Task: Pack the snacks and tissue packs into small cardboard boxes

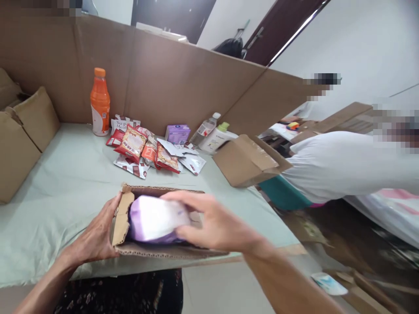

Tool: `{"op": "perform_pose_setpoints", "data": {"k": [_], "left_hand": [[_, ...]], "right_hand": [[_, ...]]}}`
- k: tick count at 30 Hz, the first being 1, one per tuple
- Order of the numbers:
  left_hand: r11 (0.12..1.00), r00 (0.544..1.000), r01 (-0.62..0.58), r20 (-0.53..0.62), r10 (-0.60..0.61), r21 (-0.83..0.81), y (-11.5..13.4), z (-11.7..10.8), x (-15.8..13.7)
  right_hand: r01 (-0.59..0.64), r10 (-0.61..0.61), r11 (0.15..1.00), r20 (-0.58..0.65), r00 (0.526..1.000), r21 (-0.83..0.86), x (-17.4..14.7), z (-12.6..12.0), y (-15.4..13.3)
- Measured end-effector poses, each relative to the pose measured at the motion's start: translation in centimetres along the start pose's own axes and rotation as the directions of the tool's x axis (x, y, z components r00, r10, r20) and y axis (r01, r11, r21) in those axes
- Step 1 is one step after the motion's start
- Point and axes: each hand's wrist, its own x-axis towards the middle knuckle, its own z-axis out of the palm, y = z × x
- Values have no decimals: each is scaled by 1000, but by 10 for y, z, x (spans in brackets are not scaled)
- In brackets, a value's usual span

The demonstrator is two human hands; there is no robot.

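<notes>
An open cardboard box lies near the table's front edge. My left hand grips its left end, thumb up by the rim and fingers along the outside. Inside the box opening is a white and purple package, smeared by motion. My right hand is closed on the package's right end, thumb on the near side and fingers over the top. The package's underside and the floor of the box are hidden.
Behind the box lie several red and silver snack packets and a small purple carton. An orange bottle, a clear bottle and a white bottle stand or lean nearby. Cardboard boxes flank them; a person is at right.
</notes>
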Motion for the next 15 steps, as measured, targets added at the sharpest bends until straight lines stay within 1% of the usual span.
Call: {"op": "perform_pose_setpoints", "data": {"k": [1,2,3,4,5,6,7,8,9,10,12,13,14,15], "left_hand": [[1000,1000,6,2,-6,-14,1,0,1],[1000,1000,14,0,-14,-24,2,0,1],[999,1000,25,1,-25,-29,3,0,1],[999,999,35,1,-35,-28,5,1,1],[999,999,43,-3,-43,-23,6,1,-1],[998,998,55,-14,-55,-13,6,0,-3],[998,998,63,-28,-63,-5,7,-1,-6],[997,996,72,-47,-72,1,7,-3,-11],[996,994,85,-69,-84,4,6,-7,-17],[994,990,106,-98,-105,9,4,-12,-25],[981,965,194,-182,-186,23,-1,-26,-41],[965,936,259,-254,-243,31,-5,-34,-49],[943,893,332,-334,-301,37,-9,-42,-55],[918,837,396,-426,-344,36,-14,-51,-61]], "right_hand": [[3,5,997,-98,995,77,0,-16,2],[17,17,989,-223,975,148,4,-31,5],[49,28,980,-379,925,192,10,-45,11],[92,31,977,-547,836,195,20,-57,18],[127,22,979,-696,718,161,31,-66,27],[140,4,984,-798,603,111,42,-70,38],[135,-15,989,-860,510,63,52,-71,49],[116,-27,993,-888,459,30,60,-68,60],[82,-24,996,-890,455,15,65,-62,71],[39,-8,999,-873,488,13,67,-52,82],[-51,39,999,-815,579,11,62,-29,106],[-91,70,996,-783,618,16,57,-17,119],[-128,109,991,-752,650,33,51,-4,133],[-160,155,985,-730,666,63,44,8,147]]}}
